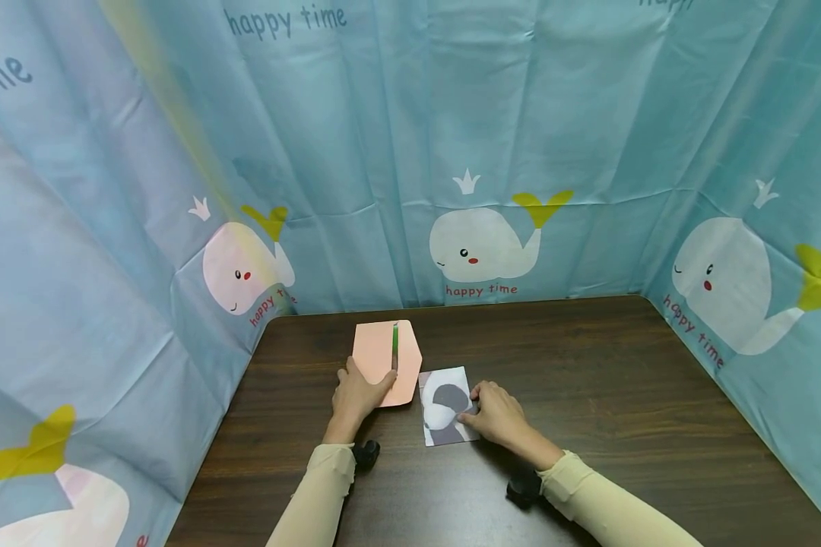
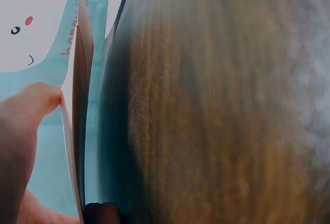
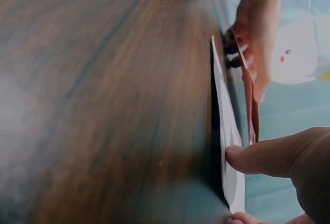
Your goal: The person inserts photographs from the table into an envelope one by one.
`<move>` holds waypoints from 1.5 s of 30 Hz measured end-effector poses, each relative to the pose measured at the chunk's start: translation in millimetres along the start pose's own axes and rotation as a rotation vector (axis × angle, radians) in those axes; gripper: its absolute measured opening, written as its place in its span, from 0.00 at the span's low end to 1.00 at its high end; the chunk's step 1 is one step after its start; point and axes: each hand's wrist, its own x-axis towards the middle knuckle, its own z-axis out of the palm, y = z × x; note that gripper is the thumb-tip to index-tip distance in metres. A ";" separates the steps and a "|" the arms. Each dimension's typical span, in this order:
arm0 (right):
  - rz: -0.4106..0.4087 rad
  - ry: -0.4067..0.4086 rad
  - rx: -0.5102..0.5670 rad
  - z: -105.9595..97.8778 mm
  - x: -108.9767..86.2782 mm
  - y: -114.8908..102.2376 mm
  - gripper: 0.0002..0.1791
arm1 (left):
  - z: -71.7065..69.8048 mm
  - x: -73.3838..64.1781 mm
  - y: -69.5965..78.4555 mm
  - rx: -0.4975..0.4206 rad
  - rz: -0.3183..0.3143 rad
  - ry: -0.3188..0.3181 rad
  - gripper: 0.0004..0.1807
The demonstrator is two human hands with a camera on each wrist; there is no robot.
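Observation:
My left hand (image 1: 357, 391) grips a pink envelope (image 1: 372, 346) by its near left part, thumb on top and fingers at the edge and below. The envelope has a pointed flap toward the right and a narrow strip, green at its upper end, along its face. Seen edge-on in the left wrist view, the envelope (image 2: 77, 95) stands off the tabletop. A square card (image 1: 438, 416) with grey and white rounded shapes is pinched at its right edge by my right hand (image 1: 502, 414). In the right wrist view, the thumb presses the face of the card (image 3: 223, 105).
Under both hands lies a dark brown wooden table (image 1: 575, 349). Blue curtains (image 1: 383, 137) printed with white whales rise behind it and at both sides. A black wrist device (image 1: 366, 454) sits on the left wrist, another (image 1: 523, 488) on the right.

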 end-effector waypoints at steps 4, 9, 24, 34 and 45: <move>-0.007 0.011 -0.016 1.5 3.3 -2.3 0.32 | -0.4 0.0 0.2 -0.005 0.006 0.006 0.65; 0.024 0.000 -0.021 5.1 13.2 -3.0 0.36 | -0.4 0.4 -0.4 -0.010 0.017 0.008 0.65; 0.041 -0.030 0.012 6.6 18.0 -4.0 0.29 | 2.0 -0.9 -1.5 -0.007 -0.003 0.007 0.65; -0.055 -0.005 0.184 0.1 12.4 -2.3 0.18 | 1.6 0.9 -2.0 0.002 0.009 -0.002 0.65; -0.049 -0.064 0.449 -30.4 24.2 6.8 0.12 | 0.2 0.6 -0.1 0.000 0.024 0.001 0.64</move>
